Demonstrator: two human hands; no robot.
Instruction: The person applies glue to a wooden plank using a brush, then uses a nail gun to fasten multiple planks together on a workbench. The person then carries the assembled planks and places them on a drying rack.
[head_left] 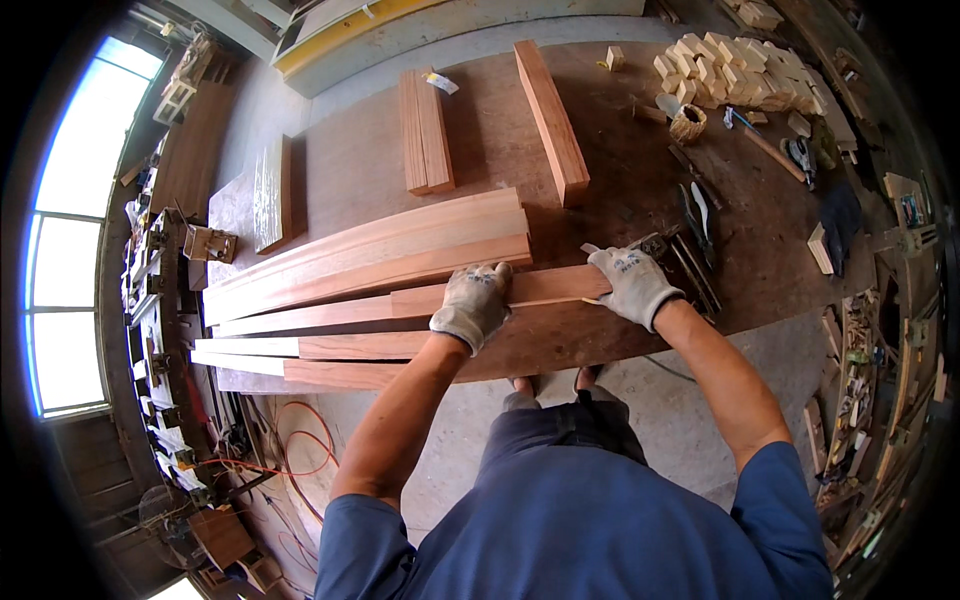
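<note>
A long reddish-brown wooden board (556, 286) lies along the near side of the workbench, its right end toward me. My left hand (472, 305), in a grey-white work glove, is closed over the board partway along. The right hand (634, 284), gloved alike, grips its right end, with the thumb at the near edge. Just beyond the board rests a wide stack of planks (400, 240). On the near left, two more narrow boards (360, 346) jut along the bench edge, partly hidden by my left arm.
Farther back on the bench (340, 130) lie a paired wooden block (425, 130), a long beam (550, 120) and a plastic-wrapped block (272, 195). At right are pliers (697, 222), a hammer (765, 145), a tape roll (688, 123) and many small wood blocks (740, 70). A red hose (310, 432) crosses the floor.
</note>
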